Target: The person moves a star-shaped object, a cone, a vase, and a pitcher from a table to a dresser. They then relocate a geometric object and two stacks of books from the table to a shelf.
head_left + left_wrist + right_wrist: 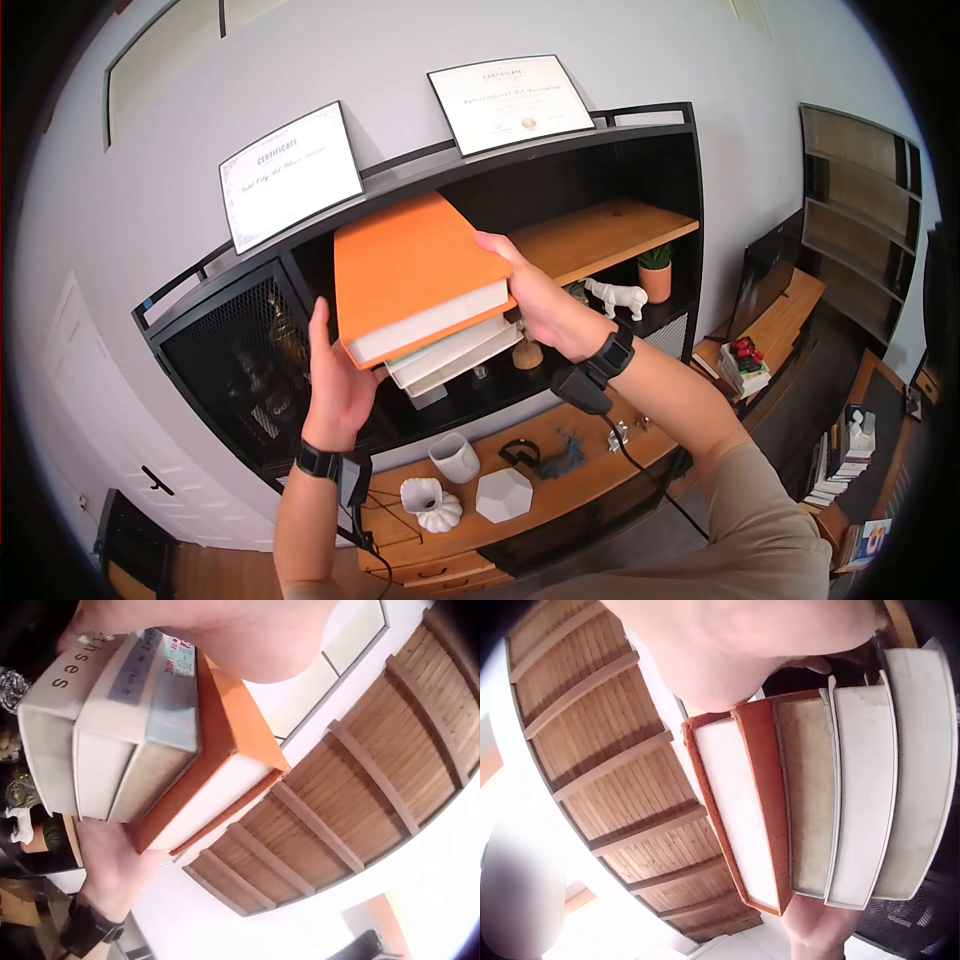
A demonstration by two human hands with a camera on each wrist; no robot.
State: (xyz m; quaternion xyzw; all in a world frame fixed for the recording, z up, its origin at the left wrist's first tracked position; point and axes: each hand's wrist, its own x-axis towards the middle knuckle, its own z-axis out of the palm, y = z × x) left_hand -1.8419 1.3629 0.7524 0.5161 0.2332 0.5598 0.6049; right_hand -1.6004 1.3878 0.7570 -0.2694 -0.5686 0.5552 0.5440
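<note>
We face a pale grey wall with a black metal shelving unit [694, 190] against it. Two framed certificates [290, 175] lean on its top, and a light wooden shelf [600, 235] crosses its upper bay. In front of that bay, held in the air, is a stack of books [415, 270]. It has an orange hardback with cream page edges on top and three paler volumes beneath, their edges fanned slightly out of line.

The right hand [540, 300] clasps the stack's right end, with its fingers curled over the orange cover. The left hand [335, 385] presses its palm against the lower left side, thumb pointing straight up. Its fingers are hidden behind the books, so we cannot tell how far they bend.

From the left wrist, the pale spines show only fragments of lettering. Both wrist views are partly filled by blurred skin. The objects behind the black mesh door [225, 360] are too dim to identify, and the certificates' small print is illegible.
</note>
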